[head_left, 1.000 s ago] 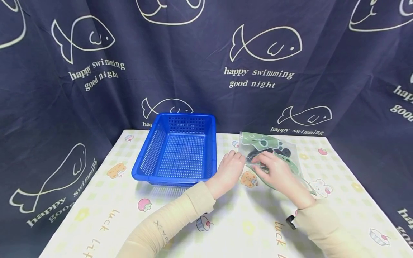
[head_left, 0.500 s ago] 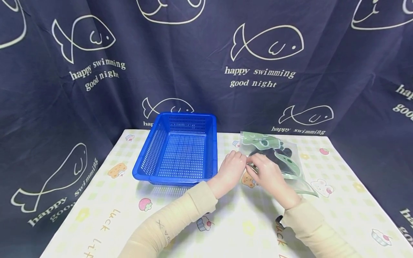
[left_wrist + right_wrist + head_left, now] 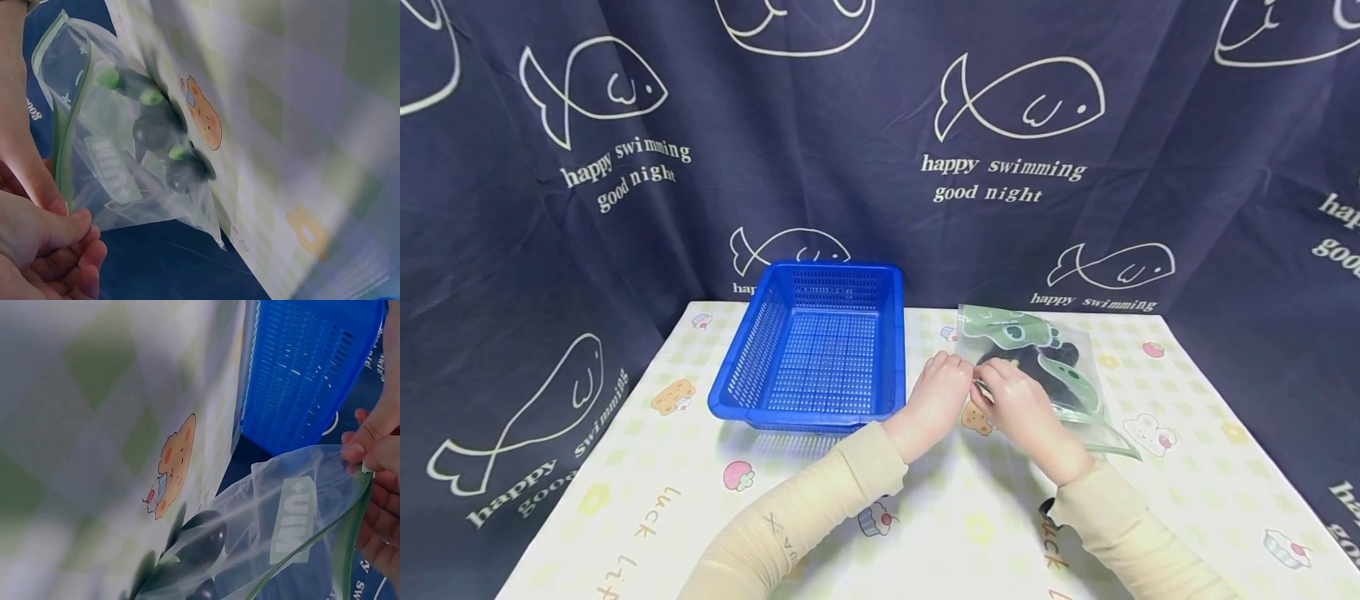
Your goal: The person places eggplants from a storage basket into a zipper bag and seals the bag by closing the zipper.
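Observation:
A clear zip bag (image 3: 1075, 408) with green printing and a green zip strip lies at the table's right. Inside it show several dark, glossy, rounded things with bright green ends, which look like eggplants (image 3: 159, 128). My left hand (image 3: 936, 400) pinches the bag's near left corner between thumb and fingers. Right against it, my right hand (image 3: 1018, 408) pinches the same end of the zip, where a small white slider (image 3: 367, 469) shows at the fingertips. The bag's mouth gapes along the strip away from the hands, as the left wrist view shows.
A blue plastic basket (image 3: 805, 421) with slotted walls stands to the left of the bag, close to my left wrist. The patterned tablecloth (image 3: 955, 533) covers the table, and a dark fish-print curtain (image 3: 865, 158) hangs right behind its far edge.
My right hand has moved left from over the bag to its near left corner and now pinches the zip end there. My left hand has stayed on that corner.

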Available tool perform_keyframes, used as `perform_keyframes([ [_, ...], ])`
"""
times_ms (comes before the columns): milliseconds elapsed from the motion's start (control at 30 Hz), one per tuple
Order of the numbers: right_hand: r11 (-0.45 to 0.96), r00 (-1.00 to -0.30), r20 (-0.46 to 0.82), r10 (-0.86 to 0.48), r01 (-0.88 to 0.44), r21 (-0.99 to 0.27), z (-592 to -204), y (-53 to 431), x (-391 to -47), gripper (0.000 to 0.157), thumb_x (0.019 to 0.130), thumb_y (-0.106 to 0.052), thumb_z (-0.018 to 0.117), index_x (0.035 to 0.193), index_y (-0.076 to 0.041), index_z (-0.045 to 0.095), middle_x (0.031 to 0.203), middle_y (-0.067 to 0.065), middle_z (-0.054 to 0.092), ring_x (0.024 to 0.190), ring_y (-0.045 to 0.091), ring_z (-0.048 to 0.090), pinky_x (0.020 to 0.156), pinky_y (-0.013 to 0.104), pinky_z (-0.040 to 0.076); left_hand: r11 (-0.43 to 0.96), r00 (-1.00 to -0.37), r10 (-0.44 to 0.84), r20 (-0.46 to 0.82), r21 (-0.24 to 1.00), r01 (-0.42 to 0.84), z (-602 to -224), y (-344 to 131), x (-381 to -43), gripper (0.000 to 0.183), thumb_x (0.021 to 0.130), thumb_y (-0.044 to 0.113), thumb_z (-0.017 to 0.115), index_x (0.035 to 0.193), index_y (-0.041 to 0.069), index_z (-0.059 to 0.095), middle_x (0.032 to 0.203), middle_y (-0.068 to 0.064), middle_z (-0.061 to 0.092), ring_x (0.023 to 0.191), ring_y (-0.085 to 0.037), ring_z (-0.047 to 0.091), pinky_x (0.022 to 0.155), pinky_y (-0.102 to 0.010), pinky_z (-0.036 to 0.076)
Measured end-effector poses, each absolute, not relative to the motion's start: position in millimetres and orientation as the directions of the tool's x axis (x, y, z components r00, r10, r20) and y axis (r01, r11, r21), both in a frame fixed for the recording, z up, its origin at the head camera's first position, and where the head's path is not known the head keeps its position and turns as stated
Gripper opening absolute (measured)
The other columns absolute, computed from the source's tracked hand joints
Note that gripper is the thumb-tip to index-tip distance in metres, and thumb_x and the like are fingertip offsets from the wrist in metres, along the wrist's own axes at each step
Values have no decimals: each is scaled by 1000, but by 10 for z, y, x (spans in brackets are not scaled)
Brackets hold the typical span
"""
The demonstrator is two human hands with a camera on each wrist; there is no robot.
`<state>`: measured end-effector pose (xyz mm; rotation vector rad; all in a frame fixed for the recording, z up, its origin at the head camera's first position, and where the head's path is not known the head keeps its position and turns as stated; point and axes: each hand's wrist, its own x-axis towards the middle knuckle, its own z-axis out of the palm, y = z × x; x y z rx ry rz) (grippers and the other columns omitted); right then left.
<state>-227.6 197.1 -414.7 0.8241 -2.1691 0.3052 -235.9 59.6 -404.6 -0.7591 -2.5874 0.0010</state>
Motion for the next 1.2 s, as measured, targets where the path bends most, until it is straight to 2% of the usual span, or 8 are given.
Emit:
perform_keyframes([
  [233,758,-452,750,-483,-644,100,-4180,1967,-2282,10,73,-12,58,79,-4,57,74,3,55,64,19,54,54,31,45,850,-756,517,402,-137,509,-4047,590,-2353,5,80,17,59,82,16,63,76,6,59,72,-11,48,66,-23,40],
  [567,748,-447,734,-512,-652,125,-4233,2046,-2272,10,68,-10,61,77,-6,58,73,1,55,59,18,53,51,31,45,828,-736,555,388,-170,535,-4061,568,-2328,6,75,13,62,81,15,64,72,5,60,68,-11,49,63,-23,41],
  [800,771,-474,724,-501,-624,125,-4235,2158,-2244,10,65,-10,61,73,-8,56,70,0,53,59,17,53,48,32,44,822,-722,564,399,-191,537,-4061,520,-2328,10,73,10,62,81,14,66,72,4,60,68,-12,46,63,-24,39],
  [1033,776,-474,729,-494,-618,125,-4261,2245,-2236,10,64,-11,60,73,-9,56,69,0,53,58,17,52,45,32,42,802,-671,594,444,-262,536,-4091,488,-2325,11,70,11,64,81,14,65,71,3,58,68,-13,45,61,-24,36],
  [1133,786,-506,706,-495,-608,115,-4266,2289,-2218,8,66,-11,58,74,-9,55,70,0,53,59,17,52,47,32,42,794,-658,605,448,-280,539,-4101,473,-2324,13,69,11,64,82,13,63,72,3,56,69,-13,43,62,-24,35],
  [1200,791,-522,693,-497,-601,114,-4268,2319,-2201,6,72,-14,54,74,-9,54,71,0,53,60,18,52,49,32,43,789,-656,611,443,-283,545,-4107,464,-2328,15,69,11,64,84,13,62,73,3,55,70,-13,42,63,-25,35],
])
